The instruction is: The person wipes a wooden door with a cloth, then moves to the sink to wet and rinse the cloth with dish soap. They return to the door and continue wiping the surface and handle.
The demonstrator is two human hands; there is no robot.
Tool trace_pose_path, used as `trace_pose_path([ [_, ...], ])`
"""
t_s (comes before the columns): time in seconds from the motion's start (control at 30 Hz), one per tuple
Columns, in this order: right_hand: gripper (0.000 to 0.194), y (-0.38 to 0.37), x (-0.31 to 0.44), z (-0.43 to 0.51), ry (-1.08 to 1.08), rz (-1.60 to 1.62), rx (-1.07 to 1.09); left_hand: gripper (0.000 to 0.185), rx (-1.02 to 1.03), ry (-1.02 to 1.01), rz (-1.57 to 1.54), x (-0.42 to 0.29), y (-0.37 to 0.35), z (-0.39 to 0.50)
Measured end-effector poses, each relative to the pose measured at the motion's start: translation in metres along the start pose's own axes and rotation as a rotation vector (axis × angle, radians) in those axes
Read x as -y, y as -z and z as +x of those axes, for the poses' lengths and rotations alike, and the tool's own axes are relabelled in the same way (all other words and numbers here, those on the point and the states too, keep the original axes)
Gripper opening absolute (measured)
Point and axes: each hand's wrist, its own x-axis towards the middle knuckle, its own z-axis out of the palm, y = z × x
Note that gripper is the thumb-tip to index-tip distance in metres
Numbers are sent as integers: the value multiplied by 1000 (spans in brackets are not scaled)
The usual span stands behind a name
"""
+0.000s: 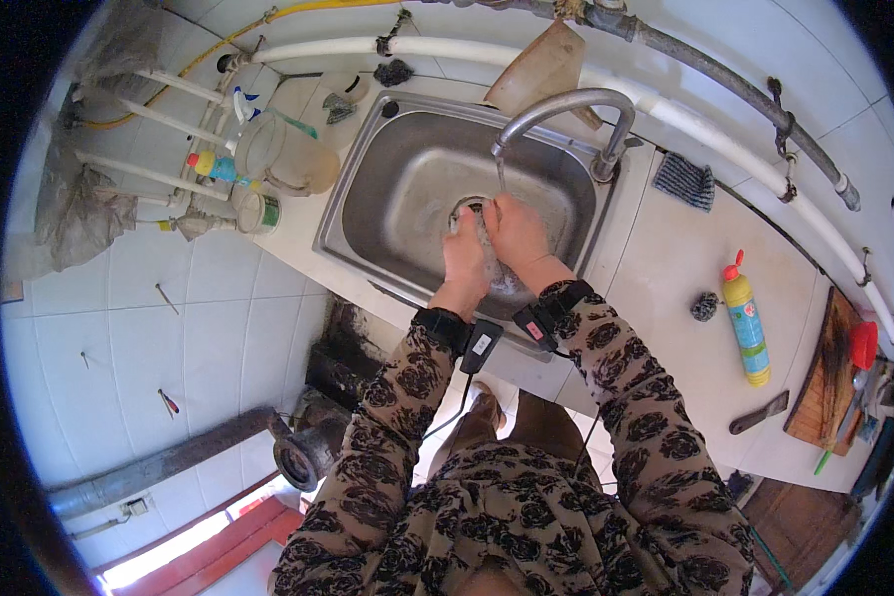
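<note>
My left hand (463,253) and my right hand (520,232) are close together over the stainless steel sink (410,201). A stream of water (501,175) runs from the curved metal faucet (559,97) down onto my right hand's fingers. The drain (471,208) shows partly just beyond my fingertips. Between and below the hands there is splashing, bubbly water (503,279). The fingers are bent inward and partly hidden, so whether they hold something small cannot be made out.
Right of the sink lie a folded striped cloth (684,181), a steel-wool scourer (704,305), a yellow-capped-red detergent bottle (747,324), a cleaver (760,412) and a wooden cutting board (819,380). A plastic jug (287,155) and a small tub (258,212) stand left. A dustpan-like scoop (540,67) leans behind.
</note>
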Motion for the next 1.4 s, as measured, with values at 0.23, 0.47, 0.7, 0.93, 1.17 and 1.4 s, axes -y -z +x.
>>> trace_pose_path([
  [0.23,30,-1,-2,-6,128,67,41,48,145,61,-71,-9,9,3],
  [0.47,31,27,-39,34,58,433,284,58,480,-199,387,-19,30,6],
  [0.7,55,81,-51,37,11,291,827,55,548,-65,0,-42,50,11],
  [0.93,39,38,-36,14,-74,911,148,31,396,-141,-188,-27,28,2],
  [1.17,23,22,8,-9,209,84,171,45,263,-64,-39,-7,10,1],
  [1.4,25,19,13,-1,259,37,-38,49,288,-30,-97,1,5,-3],
])
